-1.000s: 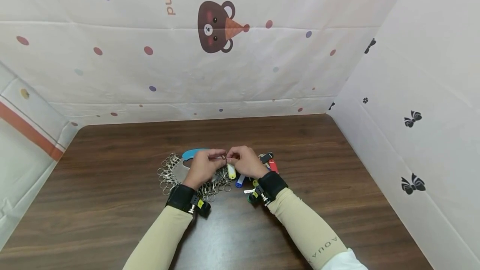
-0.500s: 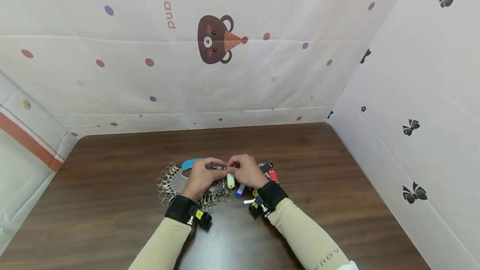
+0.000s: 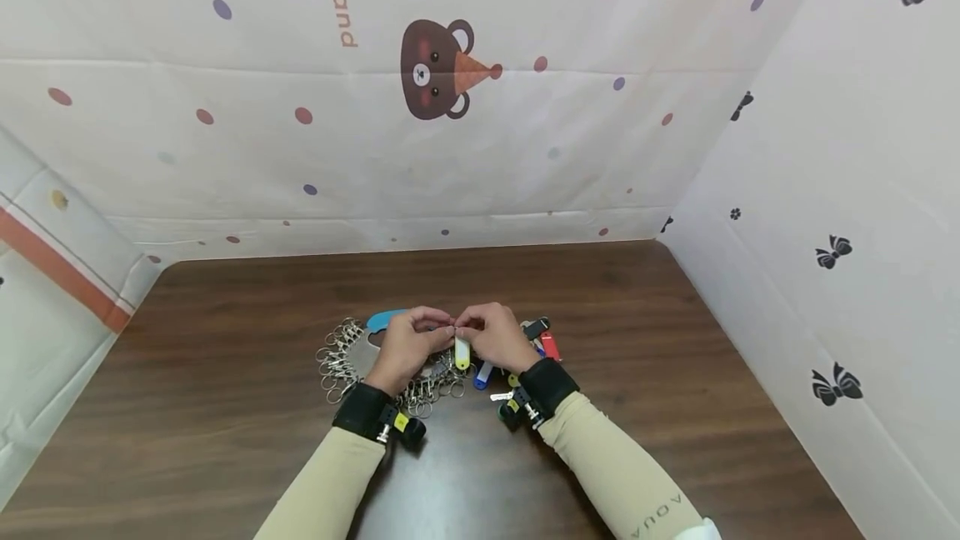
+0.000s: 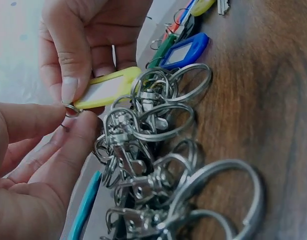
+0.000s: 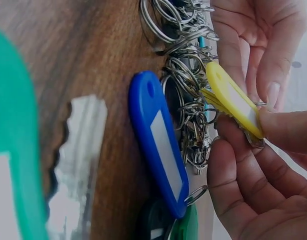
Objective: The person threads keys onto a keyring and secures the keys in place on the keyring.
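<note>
My right hand (image 3: 495,336) pinches a yellow key tag (image 4: 106,89) with a white label, thumb over its ring end. A key (image 5: 254,140) shows behind the tag in the right wrist view. From the other side my left hand (image 3: 405,350) pinches the tag's small metal ring (image 4: 72,110) between thumb and finger. Both hands' fingertips meet there, partly hiding the ring. Under and beside the left hand lies a grey plate (image 3: 362,352) with a blue edge (image 3: 384,321), its border crowded with metal clasps and split rings (image 4: 166,125).
To the right lie more key tags: a blue one (image 5: 156,140), a red one (image 3: 550,346), a black one (image 3: 536,328) and a green one (image 5: 13,130). A silver key (image 5: 78,165) rests near the green tag. The brown wooden table (image 3: 247,423) meets patterned cloth walls behind and at the sides.
The head view shifts slightly down and back up. Both hands stay at the yellow tag and its ring, with only small finger movements.
</note>
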Motion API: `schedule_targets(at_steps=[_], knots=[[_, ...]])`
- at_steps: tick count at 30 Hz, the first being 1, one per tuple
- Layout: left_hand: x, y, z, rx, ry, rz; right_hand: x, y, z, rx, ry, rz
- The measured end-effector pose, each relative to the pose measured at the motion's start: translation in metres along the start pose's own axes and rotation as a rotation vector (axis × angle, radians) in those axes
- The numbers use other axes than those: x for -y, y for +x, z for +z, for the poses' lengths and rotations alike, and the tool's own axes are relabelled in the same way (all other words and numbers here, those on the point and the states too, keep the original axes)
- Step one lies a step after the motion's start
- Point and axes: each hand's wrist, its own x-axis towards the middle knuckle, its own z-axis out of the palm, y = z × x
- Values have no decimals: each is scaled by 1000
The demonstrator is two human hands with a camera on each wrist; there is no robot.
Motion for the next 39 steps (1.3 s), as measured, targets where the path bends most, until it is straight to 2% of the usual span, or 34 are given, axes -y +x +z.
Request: schedule_targets(at_steps=[6, 15, 24, 30, 39], knots=[[1, 0, -1, 19, 83, 11, -1, 0, -1, 2, 4, 0], [4, 2, -2, 69, 90, 45, -1, -2, -2, -3, -8, 1], [2, 2, 0, 33, 63, 28, -1, 1, 1, -14, -42, -2], [1, 2, 1, 1, 89, 35, -2, 4, 2, -27, -54, 5], [-1, 1, 0, -13, 156, 22, 1, 4, 3, -63, -33, -2]])
